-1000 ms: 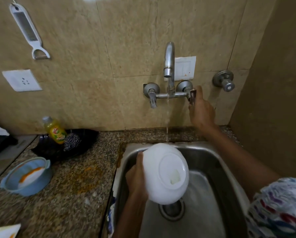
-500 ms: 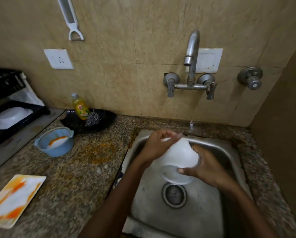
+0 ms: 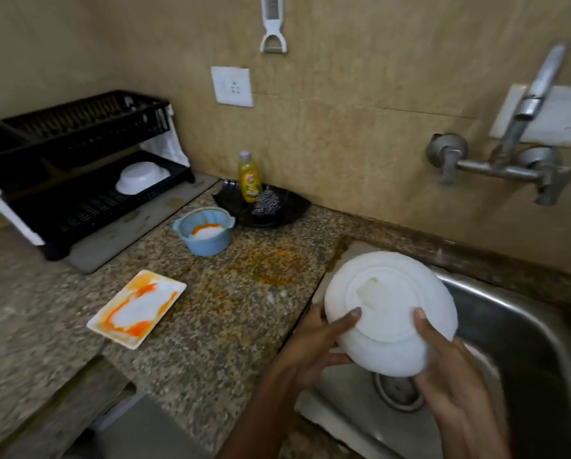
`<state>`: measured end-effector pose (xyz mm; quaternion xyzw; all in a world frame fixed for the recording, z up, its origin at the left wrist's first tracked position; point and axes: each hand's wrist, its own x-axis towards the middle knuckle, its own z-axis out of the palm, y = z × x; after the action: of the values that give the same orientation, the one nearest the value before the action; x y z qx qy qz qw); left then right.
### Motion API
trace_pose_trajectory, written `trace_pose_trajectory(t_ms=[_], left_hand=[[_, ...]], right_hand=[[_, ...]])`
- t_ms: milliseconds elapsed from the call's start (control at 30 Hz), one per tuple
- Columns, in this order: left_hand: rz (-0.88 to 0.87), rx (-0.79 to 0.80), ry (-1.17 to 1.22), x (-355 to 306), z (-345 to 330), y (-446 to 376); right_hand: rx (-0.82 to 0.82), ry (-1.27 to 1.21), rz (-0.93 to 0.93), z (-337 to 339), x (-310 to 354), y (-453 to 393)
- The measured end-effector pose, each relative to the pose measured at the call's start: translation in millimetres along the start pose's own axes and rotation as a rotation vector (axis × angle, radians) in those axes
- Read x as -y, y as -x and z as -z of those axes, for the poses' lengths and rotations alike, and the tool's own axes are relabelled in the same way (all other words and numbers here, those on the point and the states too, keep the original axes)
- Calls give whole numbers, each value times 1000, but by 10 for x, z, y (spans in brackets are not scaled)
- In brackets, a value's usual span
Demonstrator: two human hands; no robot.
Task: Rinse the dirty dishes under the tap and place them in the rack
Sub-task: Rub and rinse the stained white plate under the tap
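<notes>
Both hands hold a white bowl (image 3: 390,313) upside down, its base ring facing the camera, over the left edge of the steel sink (image 3: 522,326), at about 4 o'clock in the view. The left hand (image 3: 314,349) grips the bowl's left rim with its thumb laid on the base, and the right hand (image 3: 456,389) grips the lower right rim, thumb pointing up against the base. The sink drain (image 3: 400,392) shows just below the bowl.

The tap (image 3: 522,127) is mounted on the tiled wall at 2 o'clock, well apart from the bowl. On the granite table (image 3: 211,326), a rectangular white plate (image 3: 137,308) smeared with orange lies at 8 o'clock. A blue bowl (image 3: 204,231) with orange and white residue stands toward 11 o'clock of the plate. Just behind it a black dish (image 3: 287,207) carries a yellow soap bottle (image 3: 249,177) and a steel scrubber (image 3: 266,203) that touch each other.

The black dish rack (image 3: 79,160) stands at 10 o'clock, with another white bowl (image 3: 141,177) upside down on its lower tier. A white wall socket (image 3: 232,86) and a hanging peeler (image 3: 272,24) are on the wall at 12 o'clock.
</notes>
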<state>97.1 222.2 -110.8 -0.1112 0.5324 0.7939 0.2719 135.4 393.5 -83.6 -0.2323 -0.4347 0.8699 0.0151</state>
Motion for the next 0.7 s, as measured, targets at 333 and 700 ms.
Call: trace_pose_trajectory(t_ms=[333, 700], left_hand=[[-119, -234, 66, -882, 1762, 465], [-378, -470, 261, -1848, 3738, 861]], right_hand=[[40, 190, 74, -1895, -1133, 132], [418, 325, -64, -3862, -2233, -261]])
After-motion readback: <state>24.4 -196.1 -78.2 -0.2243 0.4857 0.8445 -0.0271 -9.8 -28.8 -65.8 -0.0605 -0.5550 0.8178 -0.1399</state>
